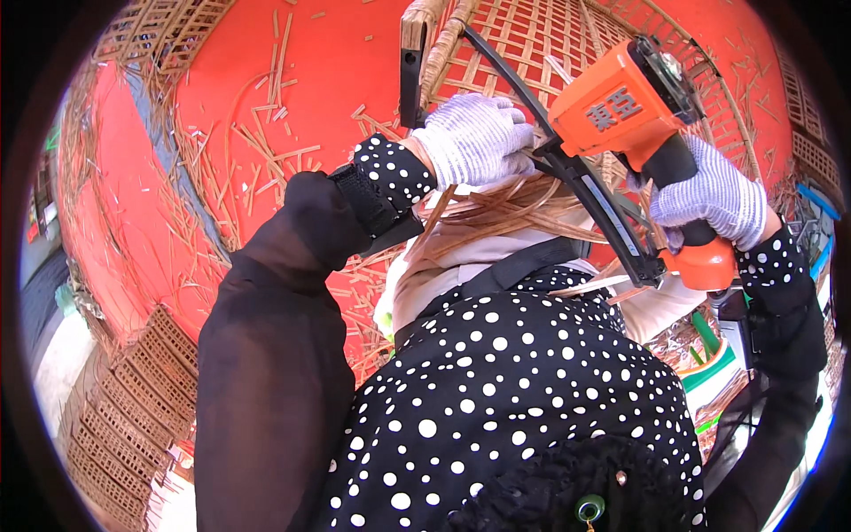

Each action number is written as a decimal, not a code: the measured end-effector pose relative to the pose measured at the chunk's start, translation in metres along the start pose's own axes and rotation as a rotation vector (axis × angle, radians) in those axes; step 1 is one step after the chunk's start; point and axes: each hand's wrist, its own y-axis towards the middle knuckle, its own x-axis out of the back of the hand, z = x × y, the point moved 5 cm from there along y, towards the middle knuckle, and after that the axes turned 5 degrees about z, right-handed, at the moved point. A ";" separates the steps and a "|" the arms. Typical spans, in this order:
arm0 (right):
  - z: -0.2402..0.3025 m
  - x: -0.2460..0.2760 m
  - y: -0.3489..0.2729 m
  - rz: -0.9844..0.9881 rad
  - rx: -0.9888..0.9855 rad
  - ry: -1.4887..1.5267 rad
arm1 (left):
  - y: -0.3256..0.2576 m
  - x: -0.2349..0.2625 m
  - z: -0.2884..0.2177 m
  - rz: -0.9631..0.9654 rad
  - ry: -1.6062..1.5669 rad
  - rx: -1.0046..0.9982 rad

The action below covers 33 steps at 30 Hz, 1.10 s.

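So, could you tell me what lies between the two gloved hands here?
In the head view, the black magazine bar of the orange nail gun crosses between the left hand and right hand, over loose rattan strips.

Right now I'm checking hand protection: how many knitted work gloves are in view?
2. One glove on the left hand, resting on the woven rattan panel; the other on the right hand, gripping the orange nail gun.

Head-worn fisheye, steeply downward, close to hands [585, 173]
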 end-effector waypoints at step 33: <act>-0.584 -0.016 -0.303 -1.521 -0.978 0.040 | 0.168 -0.058 -0.209 0.410 0.132 -0.071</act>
